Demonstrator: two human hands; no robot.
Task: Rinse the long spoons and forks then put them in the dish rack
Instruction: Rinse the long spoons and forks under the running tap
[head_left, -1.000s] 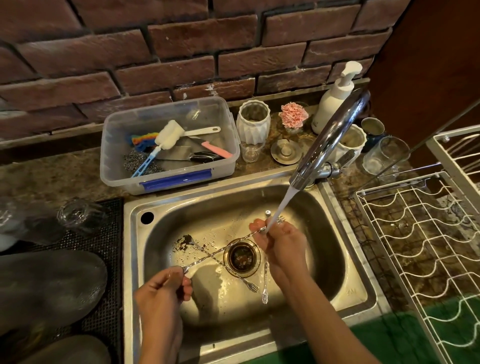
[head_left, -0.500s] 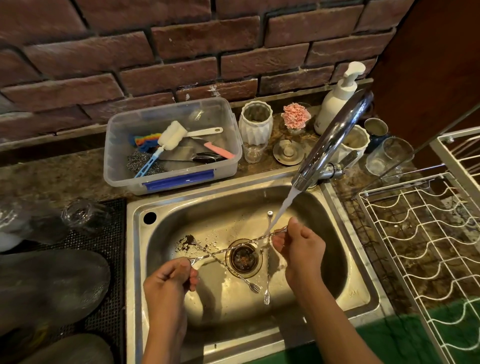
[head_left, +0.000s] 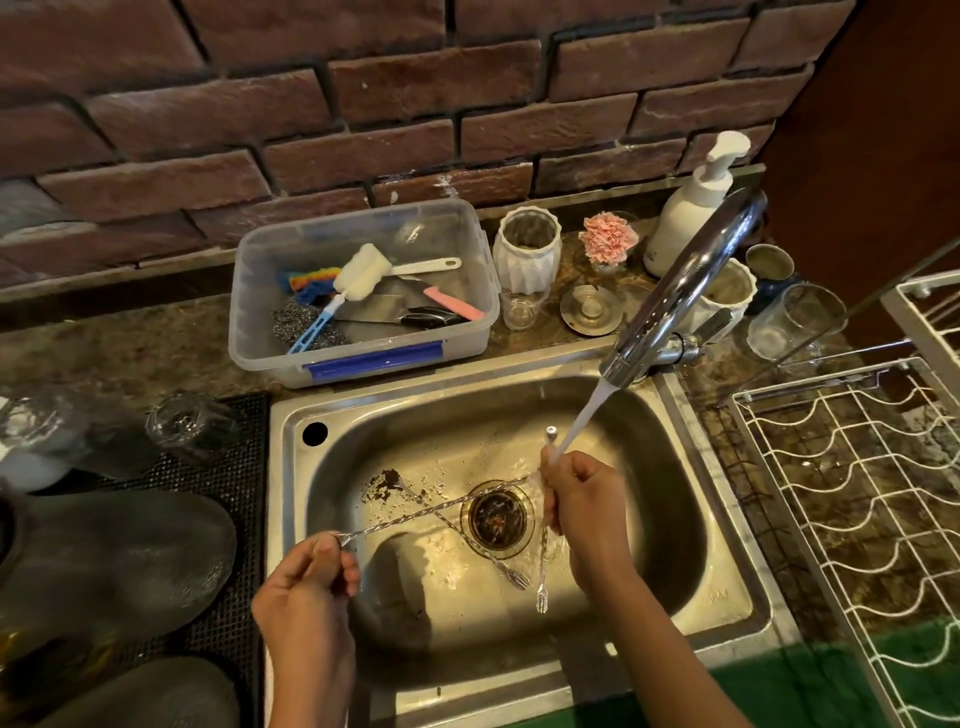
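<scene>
Under the tap stream (head_left: 582, 421), twisted long spoon (head_left: 415, 514) spanning both grips, left hand (head_left: 306, 587) and right hand (head_left: 582, 499) pinching its ends.

Red-brown brick wall (head_left: 363, 104), mottled stone countertop (head_left: 130, 348), dark wooden panel (head_left: 883, 130) at right, warm dim light

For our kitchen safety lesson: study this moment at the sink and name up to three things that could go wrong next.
1. The water stream lands on the right hand; wet fingers could let the held twisted utensil slip.
2. Two long forks lie beside the open drain; a slim end might slide in.
3. The dish rack has wide wire gaps, so thin cutlery may fall through.
</scene>
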